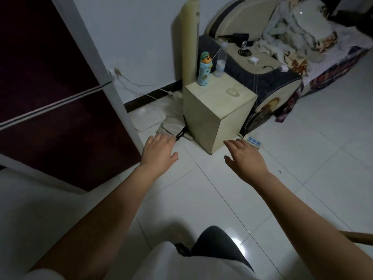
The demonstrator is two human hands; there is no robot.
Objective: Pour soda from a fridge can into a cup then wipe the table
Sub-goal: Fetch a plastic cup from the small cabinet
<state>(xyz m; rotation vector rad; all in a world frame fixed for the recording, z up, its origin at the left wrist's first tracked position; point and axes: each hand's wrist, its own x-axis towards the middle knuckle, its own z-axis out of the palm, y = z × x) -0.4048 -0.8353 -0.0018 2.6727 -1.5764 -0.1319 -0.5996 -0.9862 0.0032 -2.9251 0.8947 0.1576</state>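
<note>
Both the left hand (159,149) and right hand (245,157) reach forward, fingers relaxed and holding nothing, the fridge (60,98) at ten o'clock and a clear cup (232,91) on the small table (220,110) at twelve.

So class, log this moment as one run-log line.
stage: start, no can held | left hand: open, empty | right hand: open, empty | fridge: closed | small table: glass cup, cartoon bottle
</note>
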